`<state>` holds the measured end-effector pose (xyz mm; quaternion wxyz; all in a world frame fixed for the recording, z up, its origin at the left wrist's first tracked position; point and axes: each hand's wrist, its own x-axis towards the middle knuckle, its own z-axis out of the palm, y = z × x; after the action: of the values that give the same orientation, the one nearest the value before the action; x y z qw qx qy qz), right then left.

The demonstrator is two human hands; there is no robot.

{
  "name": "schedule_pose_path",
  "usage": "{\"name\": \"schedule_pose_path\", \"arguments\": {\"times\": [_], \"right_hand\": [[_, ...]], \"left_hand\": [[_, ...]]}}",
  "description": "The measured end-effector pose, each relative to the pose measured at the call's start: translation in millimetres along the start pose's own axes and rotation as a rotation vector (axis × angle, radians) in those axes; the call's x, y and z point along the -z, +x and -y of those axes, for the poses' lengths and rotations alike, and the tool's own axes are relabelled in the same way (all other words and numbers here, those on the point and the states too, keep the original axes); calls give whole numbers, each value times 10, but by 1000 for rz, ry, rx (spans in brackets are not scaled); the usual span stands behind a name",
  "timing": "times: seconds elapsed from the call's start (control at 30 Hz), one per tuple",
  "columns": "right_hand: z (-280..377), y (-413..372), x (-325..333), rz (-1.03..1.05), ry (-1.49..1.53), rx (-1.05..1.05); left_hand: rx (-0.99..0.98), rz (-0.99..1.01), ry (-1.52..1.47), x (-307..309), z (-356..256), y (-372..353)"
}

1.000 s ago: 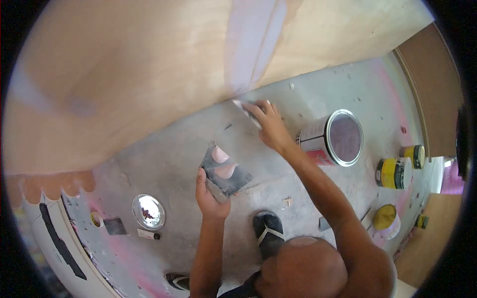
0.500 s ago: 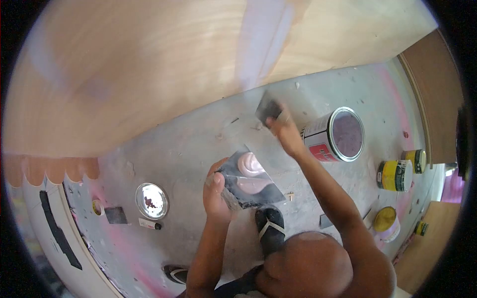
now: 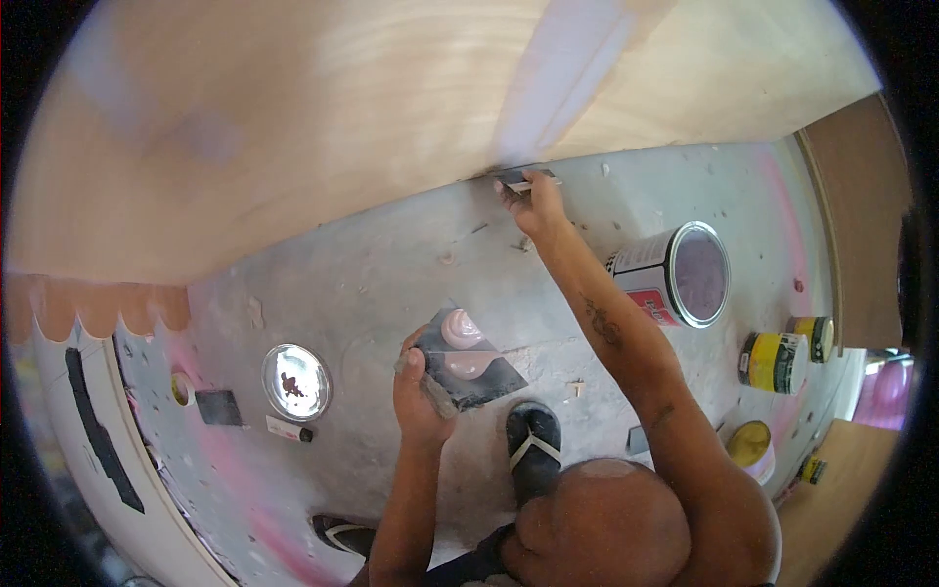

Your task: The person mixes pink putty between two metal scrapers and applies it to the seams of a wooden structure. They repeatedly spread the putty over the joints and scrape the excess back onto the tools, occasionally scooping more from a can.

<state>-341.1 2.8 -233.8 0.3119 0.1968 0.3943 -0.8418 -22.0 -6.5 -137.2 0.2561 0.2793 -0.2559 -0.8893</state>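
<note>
My left hand [image 3: 418, 391] grips a dark flat scraper plate [image 3: 468, 360] with two blobs of pinkish putty [image 3: 460, 329] on it, held over the concrete floor. My right hand [image 3: 533, 207] reaches forward and holds a small putty knife [image 3: 521, 179] against the bottom edge of a large plywood panel [image 3: 323, 108], at the foot of a pale putty strip [image 3: 572, 73] that runs up the panel.
An open paint can [image 3: 685, 274] lies to the right of my right arm. Yellow tins [image 3: 776, 362] and a yellow-lidded tub [image 3: 751, 445] lie further right. A shiny can lid [image 3: 295, 382], tape roll [image 3: 181, 387] and small scraper [image 3: 217, 407] lie left. My sandalled foot [image 3: 531, 445] is below.
My right hand went from the panel's foot back towards the plate, then forward again to the panel's bottom edge. The left hand raised the plate and lowered it a little.
</note>
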Motion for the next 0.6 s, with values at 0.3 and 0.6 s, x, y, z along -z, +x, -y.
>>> {"name": "schedule_pose_path", "arguments": {"times": [0.3, 0.6], "right_hand": [[720, -730, -833, 61, 19, 51], [1731, -1772, -1707, 365, 19, 74]], "left_hand": [[16, 0, -26, 238, -39, -45], [31, 107, -82, 83, -6, -94]]}}
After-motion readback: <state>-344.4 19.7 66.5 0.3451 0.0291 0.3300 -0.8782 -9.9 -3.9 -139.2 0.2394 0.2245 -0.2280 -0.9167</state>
